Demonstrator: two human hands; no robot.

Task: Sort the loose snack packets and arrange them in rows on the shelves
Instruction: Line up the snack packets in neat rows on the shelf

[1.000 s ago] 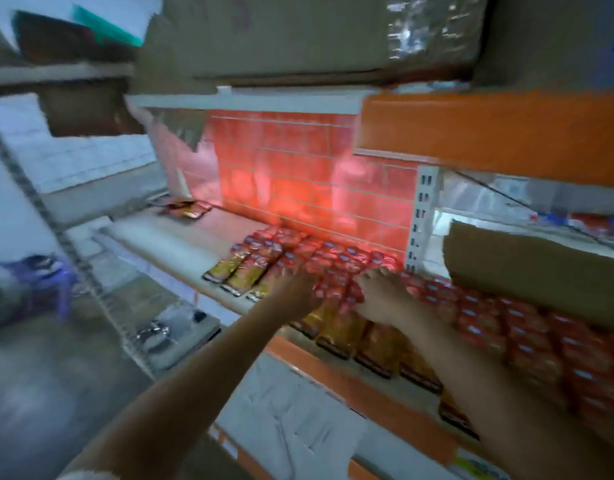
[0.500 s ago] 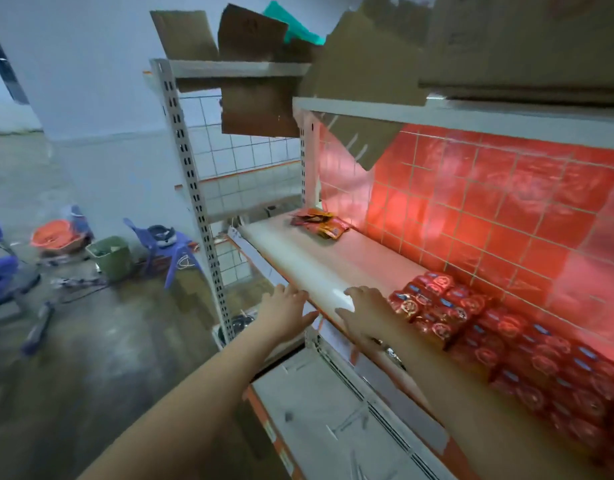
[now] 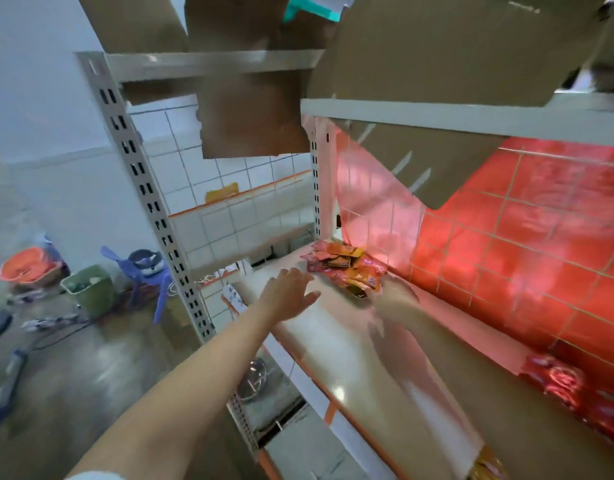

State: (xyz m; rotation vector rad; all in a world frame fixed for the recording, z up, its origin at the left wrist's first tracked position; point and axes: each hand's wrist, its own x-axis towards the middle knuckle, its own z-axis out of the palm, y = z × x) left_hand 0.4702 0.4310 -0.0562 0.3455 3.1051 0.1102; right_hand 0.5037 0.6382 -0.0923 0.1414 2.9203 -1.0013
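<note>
Red tiles (image 3: 527,244) are seen behind the pale shelf (image 3: 336,337) on which the task's things lie. One loose heap of snack packets (image 3: 345,268) is found at the far end of this shelf, in the corner beside the white upright post (image 3: 321,188); the packets in it are red, orange and yellow, they overlap each other, and their number cannot be counted exactly. A second group, the arranged red packets (image 3: 575,393), is placed at the near right end of the same shelf, well apart from the heap, and it is cut by the picture's edge.

Two hands are stretched toward the heap. The left hand (image 3: 288,294) is held over the front part of the shelf with its fingers spread and straight, near the heap but not touching it, and nothing is held in it. The right hand (image 3: 393,294) is strongly blurred; it is just beside the near edge of the heap, and it cannot be told if the fingers are spread or already closing on a packet.

Brown cardboard (image 3: 437,46) is laid on the upper shelf. On the floor at the left, one orange basin (image 3: 24,265), one green bin (image 3: 89,285) and one blue plastic chair (image 3: 149,275) are seen.
</note>
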